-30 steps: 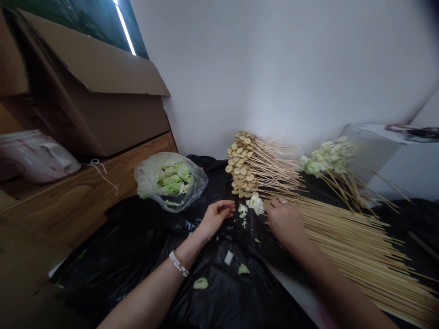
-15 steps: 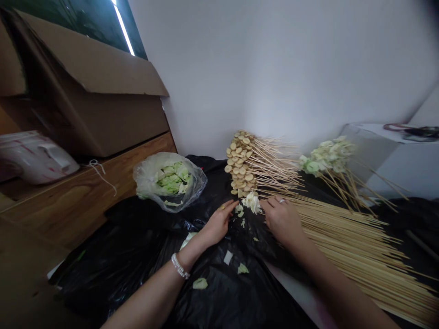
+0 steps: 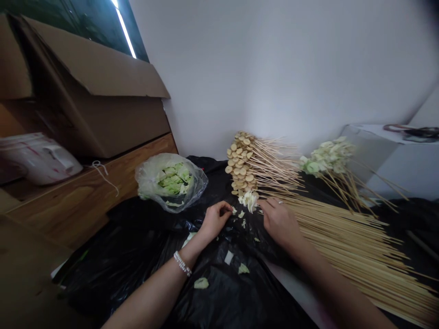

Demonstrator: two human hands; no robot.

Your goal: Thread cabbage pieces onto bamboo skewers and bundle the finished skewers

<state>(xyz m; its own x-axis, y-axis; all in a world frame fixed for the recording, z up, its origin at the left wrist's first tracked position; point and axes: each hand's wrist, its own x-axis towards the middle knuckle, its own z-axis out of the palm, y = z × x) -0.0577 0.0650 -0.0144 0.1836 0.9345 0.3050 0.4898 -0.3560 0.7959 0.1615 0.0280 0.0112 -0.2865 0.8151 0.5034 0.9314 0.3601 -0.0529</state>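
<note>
My left hand (image 3: 216,220) has its fingers bunched just beside a pale green cabbage scrap (image 3: 234,210); I cannot tell if they pinch it. My right hand (image 3: 279,222) lies over long tan bamboo skewers (image 3: 343,246), fingers loosely spread.

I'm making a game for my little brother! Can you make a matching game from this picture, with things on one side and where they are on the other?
Things:
1. Bead bracelet
2. Bare wooden skewers
3. Pale green cabbage pieces
4. Cardboard box

Places:
A. On a wooden ledge
B. In a clear plastic bag
C. Beside the right hand
D. Around the left wrist

Pairs: 1-D, 2-C, 3-B, 4-A
</note>
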